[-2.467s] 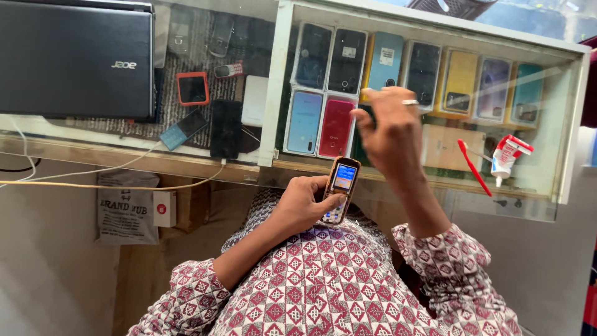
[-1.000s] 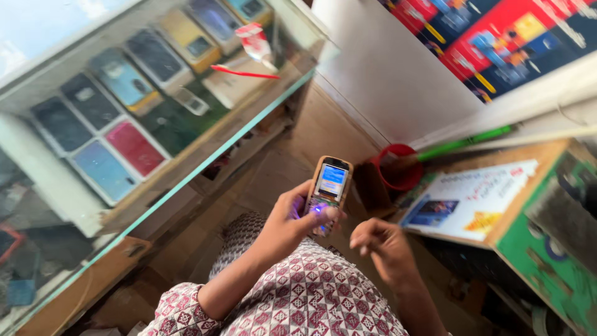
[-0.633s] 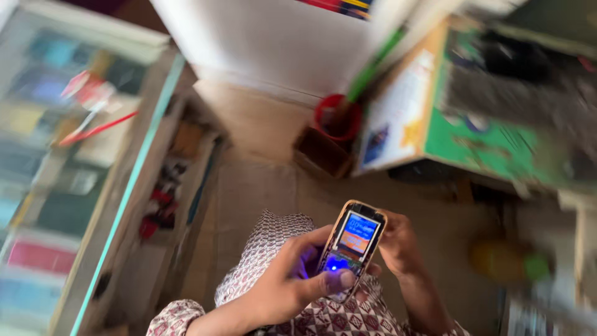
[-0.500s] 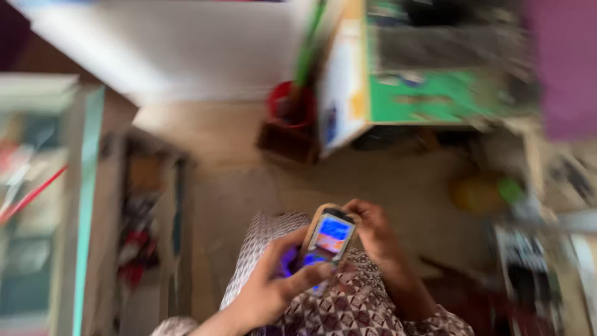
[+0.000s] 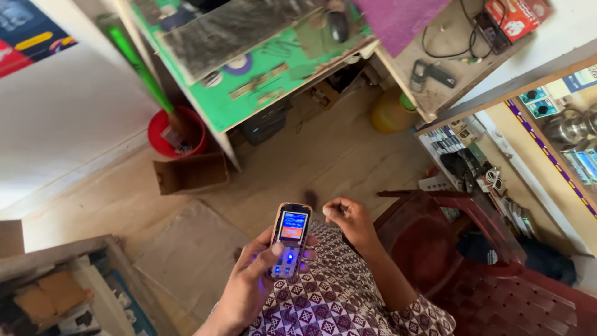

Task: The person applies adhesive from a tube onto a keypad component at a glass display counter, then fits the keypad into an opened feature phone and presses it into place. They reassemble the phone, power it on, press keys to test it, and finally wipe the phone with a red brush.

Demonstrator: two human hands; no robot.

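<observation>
Over patterned lap, one phone (image 5: pixel 290 239) gripped in left hand (image 5: pixel 252 283), thumb on keypad, right hand (image 5: pixel 349 219) loosely curled, empty, just beside, one red chair (image 5: pixel 497 274) right, bare floor (image 5: pixel 336 155) ahead

Glossy plastic phone (image 5: pixel 290 239), matt cardboard box (image 5: pixel 189 175), smooth red plastic chair (image 5: pixel 491 274), patterned cloth sleeve (image 5: pixel 348 298)

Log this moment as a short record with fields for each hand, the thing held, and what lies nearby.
left hand: holds keypad phone, thumb on keys
phone state: screen lit, keys glowing blue
right hand: loosely curled beside the phone, not touching it
nearby right: red plastic chair
floor ahead: red bucket, open cardboard box
</observation>
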